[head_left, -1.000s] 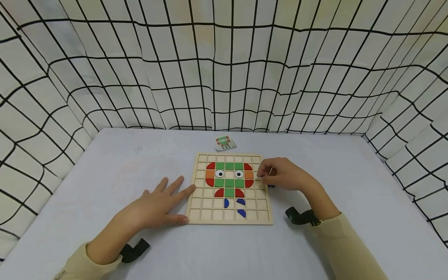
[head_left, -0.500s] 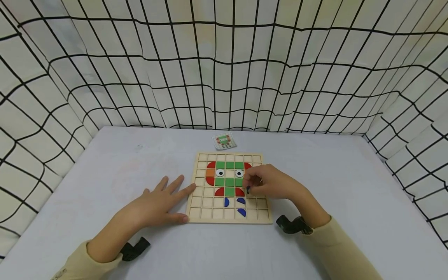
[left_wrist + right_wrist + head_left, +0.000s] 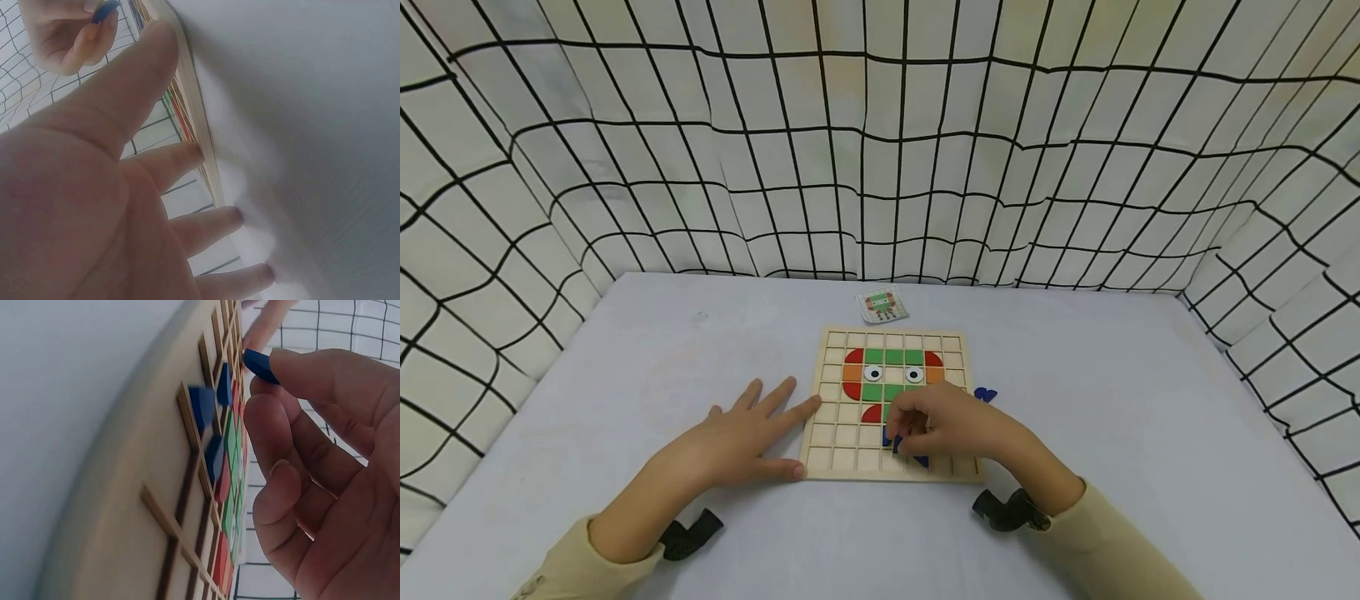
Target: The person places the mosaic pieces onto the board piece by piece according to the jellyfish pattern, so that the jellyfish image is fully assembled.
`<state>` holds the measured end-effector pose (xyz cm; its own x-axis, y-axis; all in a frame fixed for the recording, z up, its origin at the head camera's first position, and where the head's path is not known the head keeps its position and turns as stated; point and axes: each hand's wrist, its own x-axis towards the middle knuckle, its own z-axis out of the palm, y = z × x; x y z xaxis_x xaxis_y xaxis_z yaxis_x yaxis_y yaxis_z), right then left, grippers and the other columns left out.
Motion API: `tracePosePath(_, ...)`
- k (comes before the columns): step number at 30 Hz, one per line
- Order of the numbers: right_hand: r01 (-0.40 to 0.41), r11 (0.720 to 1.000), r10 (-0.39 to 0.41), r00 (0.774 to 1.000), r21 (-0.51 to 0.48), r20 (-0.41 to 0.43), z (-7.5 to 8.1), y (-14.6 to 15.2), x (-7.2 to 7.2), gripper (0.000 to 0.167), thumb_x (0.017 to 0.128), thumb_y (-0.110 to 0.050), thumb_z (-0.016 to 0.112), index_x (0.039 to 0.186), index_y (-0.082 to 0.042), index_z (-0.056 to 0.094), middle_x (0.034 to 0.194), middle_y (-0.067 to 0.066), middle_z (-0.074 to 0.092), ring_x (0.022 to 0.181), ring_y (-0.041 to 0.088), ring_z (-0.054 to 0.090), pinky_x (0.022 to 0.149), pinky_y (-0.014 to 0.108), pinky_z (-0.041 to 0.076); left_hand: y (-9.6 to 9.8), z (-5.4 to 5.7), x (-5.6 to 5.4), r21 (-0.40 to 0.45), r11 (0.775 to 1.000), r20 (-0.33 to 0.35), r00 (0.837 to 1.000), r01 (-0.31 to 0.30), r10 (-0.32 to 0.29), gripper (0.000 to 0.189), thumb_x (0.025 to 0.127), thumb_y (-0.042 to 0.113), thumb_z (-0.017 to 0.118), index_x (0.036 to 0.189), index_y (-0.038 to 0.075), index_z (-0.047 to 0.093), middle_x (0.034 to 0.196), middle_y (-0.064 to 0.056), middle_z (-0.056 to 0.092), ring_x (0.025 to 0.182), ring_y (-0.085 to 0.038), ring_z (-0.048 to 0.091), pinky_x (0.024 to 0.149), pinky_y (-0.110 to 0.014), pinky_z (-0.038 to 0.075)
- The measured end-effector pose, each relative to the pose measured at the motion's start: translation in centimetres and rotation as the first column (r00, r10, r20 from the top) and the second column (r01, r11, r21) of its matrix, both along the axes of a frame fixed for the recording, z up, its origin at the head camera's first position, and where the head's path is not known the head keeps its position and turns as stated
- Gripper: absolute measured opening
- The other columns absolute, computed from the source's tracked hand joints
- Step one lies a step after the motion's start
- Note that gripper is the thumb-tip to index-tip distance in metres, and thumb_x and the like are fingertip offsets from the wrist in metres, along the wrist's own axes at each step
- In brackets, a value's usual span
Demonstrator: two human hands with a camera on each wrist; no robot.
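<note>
A wooden grid board (image 3: 842, 458) lies flat before me, with red, orange and green tiles and two eye tiles (image 3: 873, 374) forming a face pattern. My left hand (image 3: 730, 446) has its fingers spread, with thumb and index finger touching the board's left edge. Over the lower middle of the board, my right hand (image 3: 951, 421) pinches a blue half-round piece (image 3: 260, 366) between thumb and fingers, just off the board. Below the pinched piece, more blue pieces (image 3: 201, 407) sit in the cells. In the head view my right hand hides part of the pattern.
Loose blue pieces (image 3: 985, 394) lie just right of the board. A small picture card (image 3: 882, 305) with a similar pattern lies behind it. The white-covered table (image 3: 760, 325) is bounded by black netting (image 3: 895, 196) over white cloth at the back and sides.
My right hand has moved left and toward me, from the board's right edge to over its lower middle, carrying the blue piece. The left hand has stayed in place.
</note>
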<state>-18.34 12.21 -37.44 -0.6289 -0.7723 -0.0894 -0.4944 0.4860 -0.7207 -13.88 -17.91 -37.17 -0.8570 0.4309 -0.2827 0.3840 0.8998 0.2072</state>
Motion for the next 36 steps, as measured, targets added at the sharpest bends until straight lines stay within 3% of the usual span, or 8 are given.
tracePosePath(16,0.008,0.996,-0.002,0.998,0.092,-0.070,-0.9,-1.0,1.0,0.014,0.089,-0.014,0.075,0.088,-0.026,0.068,0.076,-0.014,0.060,0.071,0.005,0.055,0.064,0.021,0.048,-0.1,-0.2,0.1,0.008,1.000,0.007,1.000,0.000,0.000,0.089,0.083,0.067,0.065,0.157,0.031,0.033,0.164,-0.017,0.023,0.144,-0.057,0.019,0.092,-0.085,0.028)
tracePosePath(27,0.058,0.987,-0.038,0.990,0.149,-0.133,-0.9,-1.3,1.7,0.011,0.091,-0.019,0.074,0.091,-0.030,0.070,0.080,-0.016,0.060,0.076,0.005,0.055,0.067,0.023,0.049,-0.1,-0.1,0.1,0.005,1.000,0.002,1.000,0.004,-0.004,0.088,0.084,0.066,0.065,0.157,0.030,0.032,0.164,-0.017,0.024,0.144,-0.057,0.020,0.092,-0.084,0.029)
tracePosePath(36,-0.018,0.977,0.045,0.991,0.211,-0.125,-0.1,-0.4,1.2,0.015,0.089,-0.015,0.071,0.088,-0.029,0.076,0.076,-0.015,0.058,0.072,0.005,0.053,0.064,0.021,0.045,0.1,0.1,0.0,-0.004,1.000,-0.002,1.000,-0.005,0.005,0.088,0.083,0.065,0.068,0.157,0.029,0.034,0.163,-0.018,0.025,0.144,-0.057,0.021,0.092,-0.084,0.029)
